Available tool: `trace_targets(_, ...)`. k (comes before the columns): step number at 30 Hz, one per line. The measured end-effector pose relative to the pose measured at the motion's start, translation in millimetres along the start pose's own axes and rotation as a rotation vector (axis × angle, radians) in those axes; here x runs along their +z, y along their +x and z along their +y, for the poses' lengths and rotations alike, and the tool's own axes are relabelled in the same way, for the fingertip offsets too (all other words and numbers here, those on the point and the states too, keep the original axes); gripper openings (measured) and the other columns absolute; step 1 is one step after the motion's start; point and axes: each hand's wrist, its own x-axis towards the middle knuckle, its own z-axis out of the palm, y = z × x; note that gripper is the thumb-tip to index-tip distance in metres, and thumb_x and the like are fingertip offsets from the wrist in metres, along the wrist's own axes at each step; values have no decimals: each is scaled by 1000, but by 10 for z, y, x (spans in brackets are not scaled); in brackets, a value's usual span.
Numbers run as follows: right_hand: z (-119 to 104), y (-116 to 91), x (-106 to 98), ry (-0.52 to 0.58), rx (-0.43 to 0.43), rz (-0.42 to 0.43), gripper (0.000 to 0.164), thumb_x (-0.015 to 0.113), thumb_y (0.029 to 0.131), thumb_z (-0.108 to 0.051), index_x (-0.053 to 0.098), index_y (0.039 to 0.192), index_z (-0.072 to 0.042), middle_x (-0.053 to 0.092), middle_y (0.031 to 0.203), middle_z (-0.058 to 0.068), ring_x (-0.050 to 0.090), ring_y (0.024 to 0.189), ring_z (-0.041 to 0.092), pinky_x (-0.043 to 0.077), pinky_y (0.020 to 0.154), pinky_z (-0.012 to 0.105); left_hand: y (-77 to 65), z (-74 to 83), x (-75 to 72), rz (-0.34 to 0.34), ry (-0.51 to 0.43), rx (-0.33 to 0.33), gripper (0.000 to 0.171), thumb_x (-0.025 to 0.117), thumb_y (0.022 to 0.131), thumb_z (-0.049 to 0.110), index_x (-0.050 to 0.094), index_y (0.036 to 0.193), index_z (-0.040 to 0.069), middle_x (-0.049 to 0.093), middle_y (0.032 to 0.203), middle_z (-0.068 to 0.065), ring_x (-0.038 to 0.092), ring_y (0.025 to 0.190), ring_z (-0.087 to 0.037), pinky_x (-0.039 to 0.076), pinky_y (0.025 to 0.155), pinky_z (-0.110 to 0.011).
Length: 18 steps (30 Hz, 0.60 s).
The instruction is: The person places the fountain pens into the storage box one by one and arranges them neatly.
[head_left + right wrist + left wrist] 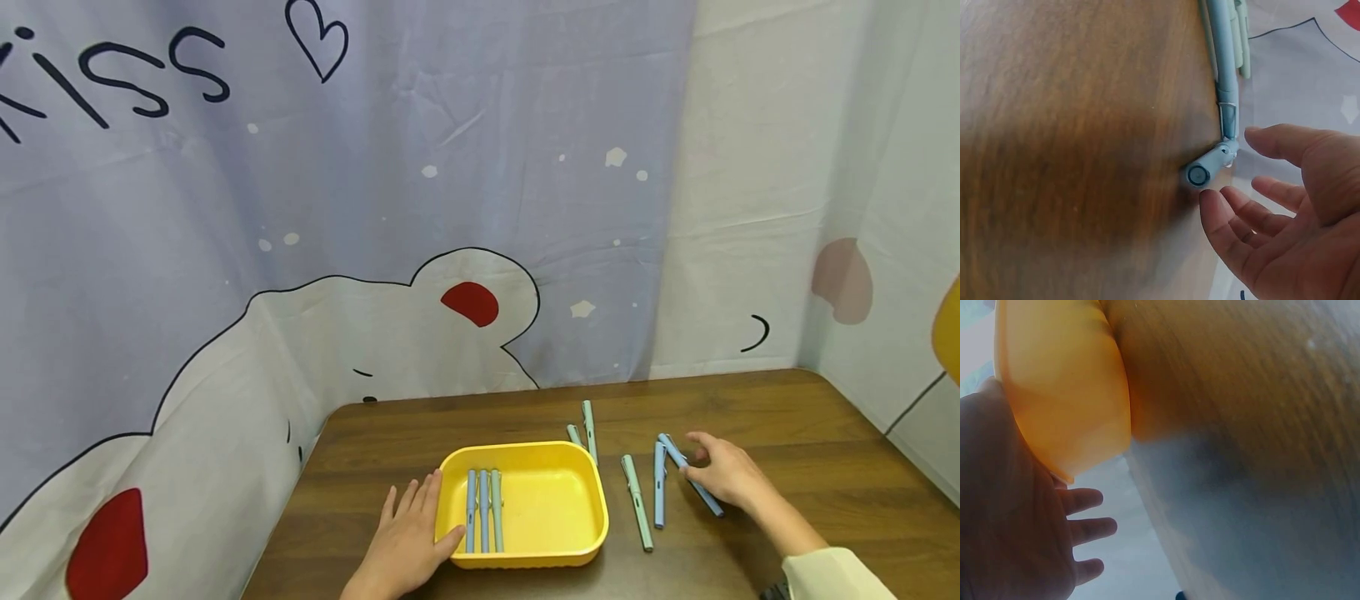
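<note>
A yellow plastic tray [551,561] sits on the table, with two blue pens [483,512] and one green pen [497,510] side by side in its left part. My left hand [411,533] rests against the tray's left side, fingers straight and thumb over the rim; the left wrist view shows the tray wall [1066,394] against the palm. On the right, my right hand [723,471] hovers at a slanted blue pen [693,479], thumb and fingers spread around it. In the right wrist view a gap shows between the fingertips and this pen [1207,165].
Another blue pen [659,487] lies just left of the slanted one, their top ends close together. A green pen [637,504] lies between it and the tray. Two more green pens [588,425] lie behind the tray's right corner. A printed curtain [480,192] hangs behind the table.
</note>
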Motion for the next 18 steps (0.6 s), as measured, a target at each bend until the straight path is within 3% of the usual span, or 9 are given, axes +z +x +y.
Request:
trace_targets(9,35,34,65,-29,28,-17,61,76,87,-24,55,132,11,63,108,26,60,98,40,50,80,55,-3,-1,3,-4,0,-6,89,51,99,62,24,160,3,36,160,-21,32,146,-46,14,116,-71)
trace_targets(14,40,55,82,-48,29,-17,53,76,87,-24,61,125,9,60,101,19,58,93,32,50,76,48,-2,4,3,7,7,-6,89,51,99,62,25,160,3,36,160,-21,33,146,-46,14,116,-71)
trace_targets(18,55,73,94,-65,8,-17,45,75,88,-22,64,119,9,62,99,20,59,93,35,51,77,50,-5,11,2,12,6,-5,89,51,99,62,25,160,3,36,160,-21,33,146,-46,14,116,-71)
